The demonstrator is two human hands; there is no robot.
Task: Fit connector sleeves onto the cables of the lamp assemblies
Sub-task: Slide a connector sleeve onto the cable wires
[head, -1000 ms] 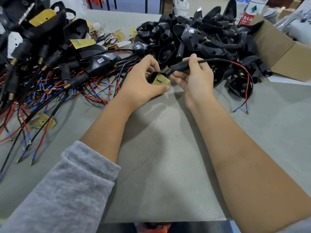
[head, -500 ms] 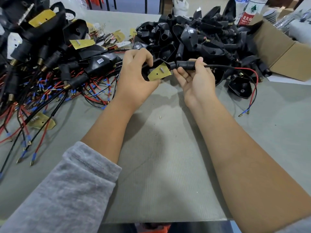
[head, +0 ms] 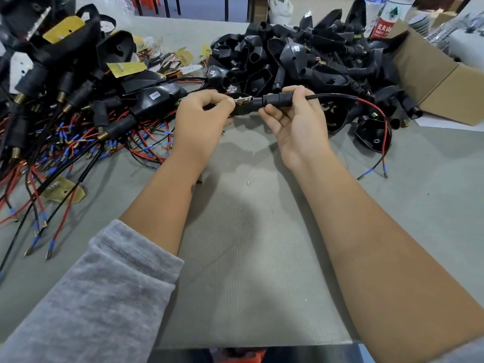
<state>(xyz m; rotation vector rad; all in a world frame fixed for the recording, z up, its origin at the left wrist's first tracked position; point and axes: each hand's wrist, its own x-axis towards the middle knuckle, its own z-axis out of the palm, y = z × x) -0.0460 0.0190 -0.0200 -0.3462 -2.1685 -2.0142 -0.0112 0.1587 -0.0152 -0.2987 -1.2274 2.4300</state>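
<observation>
Black connector sleeve (head: 272,100) pinched in right hand (head: 296,124) fingers, left hand (head: 201,119) fingers gripping lamp assembly (head: 242,104), above bare grey mat (head: 248,244).

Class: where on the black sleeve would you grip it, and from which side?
Grip the sleeve round its ribbed collar, from the cable side, as the right hand does: the ribs likely stop slipping, and the other end stays free toward the lamp piece the left hand pinches.

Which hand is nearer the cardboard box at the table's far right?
Right. The right hand grips the black connector sleeve mid-table, on the side toward the cardboard box; the left hand sits farther away, beyond the right.
</observation>
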